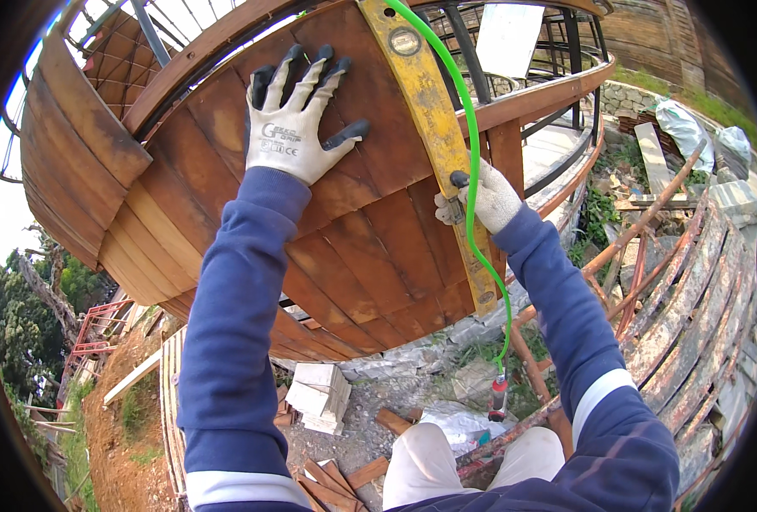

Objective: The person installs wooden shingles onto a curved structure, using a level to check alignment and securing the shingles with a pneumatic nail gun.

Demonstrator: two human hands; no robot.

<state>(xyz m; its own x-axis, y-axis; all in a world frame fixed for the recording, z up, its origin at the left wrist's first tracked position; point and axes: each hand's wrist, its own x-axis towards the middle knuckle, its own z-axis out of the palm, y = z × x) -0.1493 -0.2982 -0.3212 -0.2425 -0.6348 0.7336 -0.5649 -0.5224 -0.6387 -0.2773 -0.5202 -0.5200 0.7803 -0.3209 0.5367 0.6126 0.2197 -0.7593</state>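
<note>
My left hand (289, 128), in a white glove with dark fingertips, lies spread on the upper face of the curved brown wooden cladding (353, 213). A worn yellow spirit level (430, 94) stands against the boards at a slant, its round vial near the top. Gripping the level's lower half is my right hand (489, 198), also gloved, with the thumb in front and some fingers behind. A bright green cord (472, 128) runs down past the level and the right wrist. From its lower end hangs a red-and-black piece (498, 398), too small to identify.
A wooden rail (558, 98) on dark metal bars curves along the top right. Below right are rusty, paint-stained slats (677, 316). White blocks (319, 394) and wood offcuts (331, 485) lie on the ground below. Red metal frames (93, 337) stand at lower left.
</note>
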